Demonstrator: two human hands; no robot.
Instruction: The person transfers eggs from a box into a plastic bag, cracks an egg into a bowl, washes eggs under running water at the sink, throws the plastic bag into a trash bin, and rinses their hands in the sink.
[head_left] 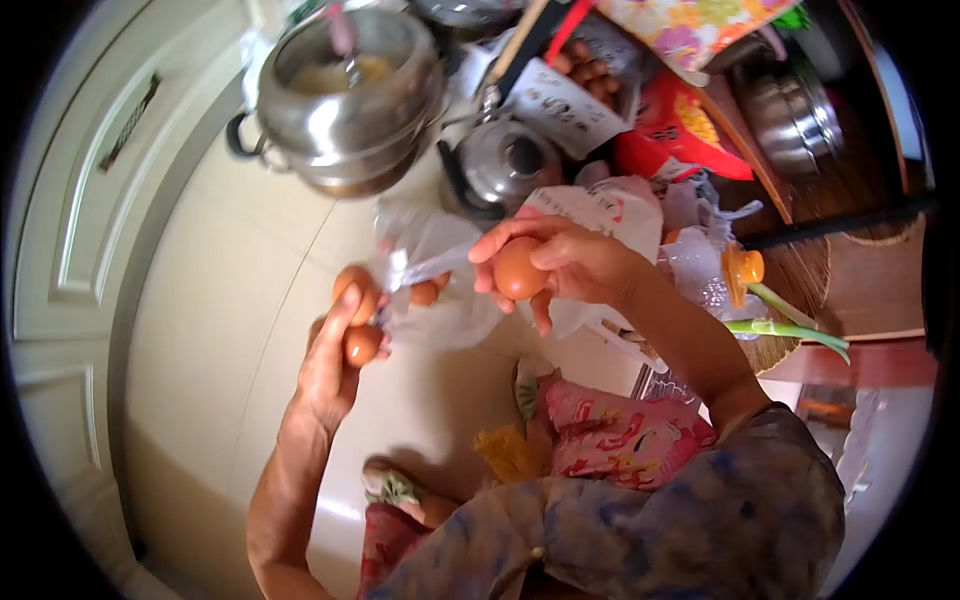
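My left hand [330, 365] is closed on two brown eggs [361, 345], one above the other, at the left of the clear plastic bag. My right hand [575, 262] holds one brown egg [519, 268] between thumb and fingers, to the right of the bag. Between the hands hangs the crumpled clear plastic bag [450, 315], with brown egg surface [425, 292] showing in it. Whether any fingers also grip the bag is hard to tell.
A large steel pot [345, 130] and a kettle [505, 165] stand beyond my hands. Behind them a box [568, 108] holds several eggs. To the right are a red packet [670, 130], an orange-capped bottle [742, 270] and green onions [785, 328]. Cabinet doors [90, 200] line the left.
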